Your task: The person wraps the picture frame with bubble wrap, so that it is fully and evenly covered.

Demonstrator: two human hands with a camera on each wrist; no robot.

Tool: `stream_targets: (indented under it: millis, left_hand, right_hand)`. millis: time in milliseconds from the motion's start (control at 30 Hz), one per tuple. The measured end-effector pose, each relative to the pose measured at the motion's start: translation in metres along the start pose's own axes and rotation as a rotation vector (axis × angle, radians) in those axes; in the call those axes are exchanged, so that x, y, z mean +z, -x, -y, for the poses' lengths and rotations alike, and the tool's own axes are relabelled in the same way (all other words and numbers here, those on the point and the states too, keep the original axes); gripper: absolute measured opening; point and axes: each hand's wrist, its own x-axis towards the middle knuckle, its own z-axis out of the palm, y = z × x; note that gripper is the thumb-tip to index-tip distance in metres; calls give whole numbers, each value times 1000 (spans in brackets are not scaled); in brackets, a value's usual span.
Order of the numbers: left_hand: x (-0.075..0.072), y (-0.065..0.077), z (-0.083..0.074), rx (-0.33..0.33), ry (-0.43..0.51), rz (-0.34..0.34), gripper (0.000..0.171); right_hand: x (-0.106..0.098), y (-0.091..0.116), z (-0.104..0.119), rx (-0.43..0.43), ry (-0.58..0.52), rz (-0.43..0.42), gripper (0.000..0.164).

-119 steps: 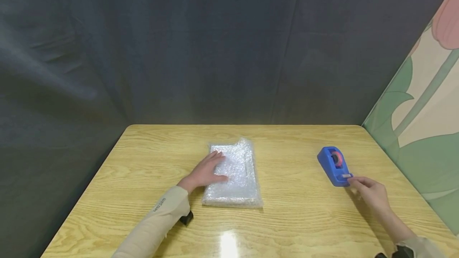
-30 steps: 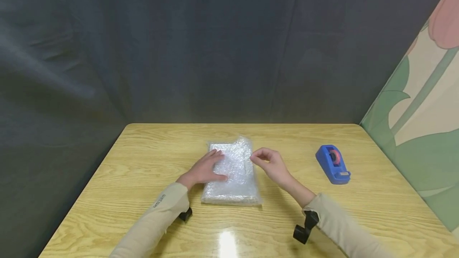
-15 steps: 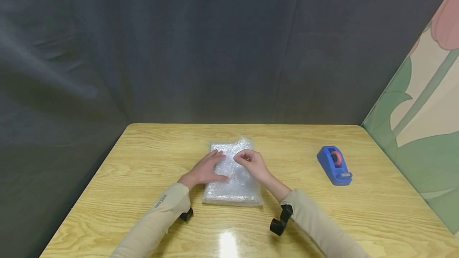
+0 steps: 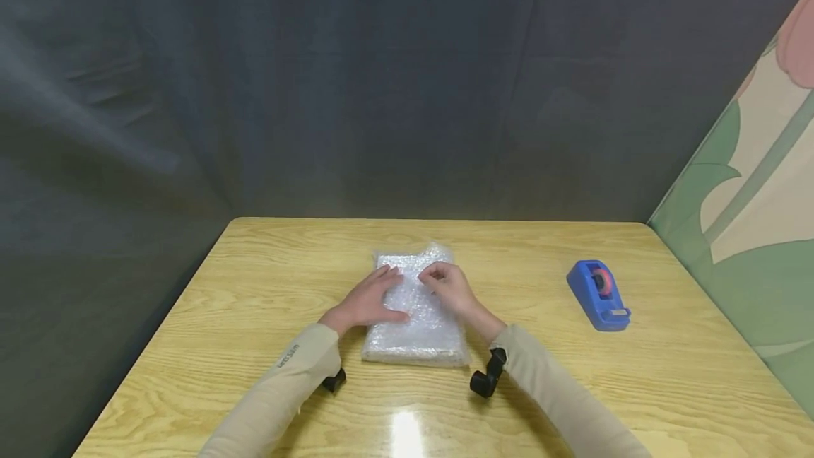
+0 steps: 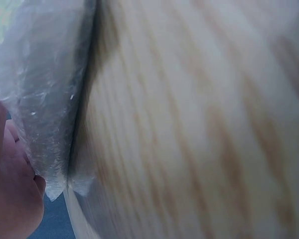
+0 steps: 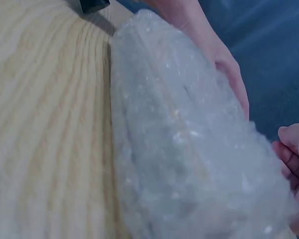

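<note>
A flat rectangular package in bubble wrap (image 4: 416,341) lies mid-table in the head view. My left hand (image 4: 367,302) rests on its left part with fingers spread and thumb toward the middle. Over the upper right part, my right hand (image 4: 450,290) has thumb and forefinger pinched together, its fingertips close over the wrap. The piece of tape in that pinch, drawn from the dispenser, is too thin and clear to make out. In the right wrist view the puffy wrap (image 6: 174,129) fills the middle, with curled right fingers (image 6: 291,162) at its far side.
A blue tape dispenser (image 4: 598,295) with a pink roll stands on the right of the wooden table (image 4: 267,260). Dark cloth (image 4: 381,90) hangs behind and at left. A flower-patterned panel (image 4: 757,246) borders the right side. Black wrist cameras hang below both sleeves.
My right hand has left the tape dispenser, moved left and come over the package, where it now barely moves. My left hand has stayed on the wrap.
</note>
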Motion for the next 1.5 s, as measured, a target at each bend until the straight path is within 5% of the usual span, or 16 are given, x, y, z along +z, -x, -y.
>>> stream_targets:
  millis: [267, 933, 1033, 1167, 1300, 1500]
  left_hand:
    - [-2, 1, -2, 14, 10, 2, 85]
    - [-3, 4, -3, 7, 26, -9, 85]
    - [-3, 4, -4, 8, 31, -4, 86]
    - [-3, 3, -4, 4, 30, -2, 86]
    - [-3, 3, -3, 4, 26, -6, 86]
    - [-2, 3, -3, 10, 17, -11, 86]
  right_hand:
    - [0, -6, -10, -25, 137, -42, 6]
    - [7, -2, -12, -246, 474, -104, 5]
    - [7, -2, -12, -286, 518, -104, 16]
    - [6, -1, -13, -262, 458, -108, 6]
    - [3, 3, -12, -167, 282, -107, 29]
    - [-5, 6, -13, -178, 192, -85, 23]
